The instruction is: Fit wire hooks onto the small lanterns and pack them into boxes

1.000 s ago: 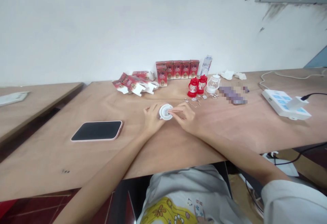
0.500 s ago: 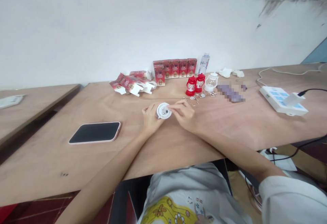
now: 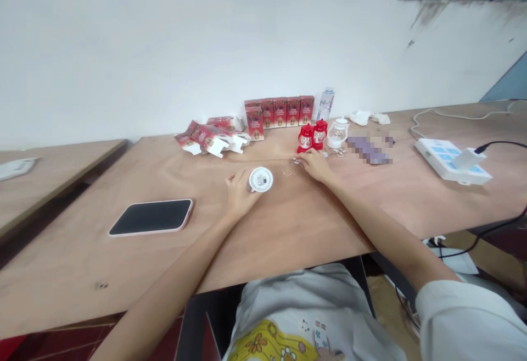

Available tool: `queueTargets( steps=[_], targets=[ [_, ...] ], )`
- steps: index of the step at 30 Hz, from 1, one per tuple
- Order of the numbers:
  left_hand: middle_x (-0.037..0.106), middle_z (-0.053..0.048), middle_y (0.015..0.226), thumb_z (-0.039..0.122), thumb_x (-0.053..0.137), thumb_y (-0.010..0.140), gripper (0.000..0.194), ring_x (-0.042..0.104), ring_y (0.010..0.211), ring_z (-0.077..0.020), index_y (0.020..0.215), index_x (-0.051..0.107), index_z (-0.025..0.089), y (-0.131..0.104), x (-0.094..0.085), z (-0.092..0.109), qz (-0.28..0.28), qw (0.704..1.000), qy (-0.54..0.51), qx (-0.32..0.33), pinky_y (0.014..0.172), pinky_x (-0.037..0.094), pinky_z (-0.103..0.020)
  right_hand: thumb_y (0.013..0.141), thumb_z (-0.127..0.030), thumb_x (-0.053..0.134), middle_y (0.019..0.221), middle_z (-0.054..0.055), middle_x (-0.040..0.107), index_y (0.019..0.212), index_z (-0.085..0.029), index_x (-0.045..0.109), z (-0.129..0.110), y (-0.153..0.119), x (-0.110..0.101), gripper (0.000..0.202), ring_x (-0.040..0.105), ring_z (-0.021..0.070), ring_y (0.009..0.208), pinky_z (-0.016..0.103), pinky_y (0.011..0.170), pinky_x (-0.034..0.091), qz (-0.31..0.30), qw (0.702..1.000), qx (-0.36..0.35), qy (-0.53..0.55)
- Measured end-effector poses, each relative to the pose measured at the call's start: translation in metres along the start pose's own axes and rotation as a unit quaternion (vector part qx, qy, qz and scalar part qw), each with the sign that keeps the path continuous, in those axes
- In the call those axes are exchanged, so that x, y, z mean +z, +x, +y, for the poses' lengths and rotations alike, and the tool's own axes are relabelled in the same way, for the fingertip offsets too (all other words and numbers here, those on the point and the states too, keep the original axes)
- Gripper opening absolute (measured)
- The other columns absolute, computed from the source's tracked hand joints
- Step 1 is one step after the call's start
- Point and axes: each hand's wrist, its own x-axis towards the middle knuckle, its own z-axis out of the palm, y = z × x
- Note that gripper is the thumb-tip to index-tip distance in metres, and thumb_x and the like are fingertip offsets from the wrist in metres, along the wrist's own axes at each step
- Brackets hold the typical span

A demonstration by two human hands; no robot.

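Note:
My left hand [image 3: 241,192] is closed around a small white lantern [image 3: 261,179], whose round underside faces up and shows a recess with small metal-looking parts. My right hand [image 3: 316,165] has moved apart from it and rests low over the table, fingertips pinched at a small shiny piece [image 3: 296,160] too small to name. A thin wire handle [image 3: 289,170] lies just below those fingers. Right behind the hand stand two red lanterns [image 3: 305,138] and a white lantern [image 3: 338,133], with small metal bits [image 3: 339,153] in front of them.
Red printed boxes [image 3: 280,112] line the wall, beside flattened cartons [image 3: 206,137] and a bottle [image 3: 326,104]. A phone [image 3: 151,217] lies at left. To the right are a blurred purple item [image 3: 369,149], crumpled white tissue [image 3: 360,117] and a power strip [image 3: 447,160] with cables.
My right hand has left the lantern's underside and reached forward and right to the small parts near the red lanterns. My left hand still holds the white lantern in about the same place.

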Motion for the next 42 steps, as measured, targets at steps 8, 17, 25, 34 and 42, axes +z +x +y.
queueTargets(
  steps=[8,17,25,34,42],
  targets=[
    [0.066,-0.007,0.11,0.032,0.062,0.076,0.031,0.057,0.107,-0.0268,0.105,0.058,0.022,0.0,-0.002,0.001,-0.008,1.0,0.015,-0.003,0.086,0.031,-0.039,0.084,-0.017,0.052,0.097,0.014,0.068,0.093,-0.017,0.071,0.002,0.017,0.0,0.021,0.052,0.0285,0.102,0.041,0.087,0.033,-0.033,0.999,-0.004,-0.008],
    [0.065,-0.004,0.111,0.027,0.063,0.075,0.035,0.056,0.107,-0.0236,0.109,0.056,0.025,-0.001,-0.002,-0.002,-0.017,0.999,0.028,0.002,0.089,0.028,-0.039,0.07,-0.006,0.062,0.079,0.009,0.07,0.086,-0.014,0.069,0.001,0.027,0.005,0.019,0.06,0.0255,0.094,0.039,0.088,0.042,0.009,0.987,0.019,0.162],
    [0.065,-0.003,0.111,0.033,0.06,0.077,0.032,0.057,0.106,-0.023,0.108,0.056,0.025,-0.002,-0.003,0.001,-0.023,0.999,0.04,0.005,0.088,0.029,-0.037,0.081,-0.029,0.056,0.085,0.005,0.07,0.093,-0.016,0.061,-0.051,0.0,-0.004,0.018,0.069,0.0161,0.075,0.029,0.067,0.055,0.064,0.912,0.036,0.404],
    [0.065,-0.003,0.111,0.035,0.06,0.079,0.031,0.057,0.104,-0.0216,0.108,0.056,0.026,-0.003,-0.002,-0.003,-0.008,0.999,0.028,0.017,0.089,0.028,-0.036,0.066,-0.024,0.073,0.078,0.001,0.068,0.074,-0.019,0.065,-0.112,-0.037,-0.021,0.012,0.065,0.0146,0.072,0.029,0.071,0.054,0.129,0.82,-0.028,0.556],
    [0.065,-0.004,0.11,0.036,0.061,0.079,0.031,0.056,0.105,-0.0218,0.108,0.056,0.026,-0.002,-0.002,-0.001,-0.016,1.0,0.017,-0.005,0.09,0.028,-0.038,0.081,-0.016,0.061,0.077,0.002,0.071,0.082,-0.021,0.068,-0.117,-0.046,-0.014,0.009,0.065,0.0159,0.074,0.029,0.071,0.053,0.224,0.908,-0.185,0.303]
  ],
)
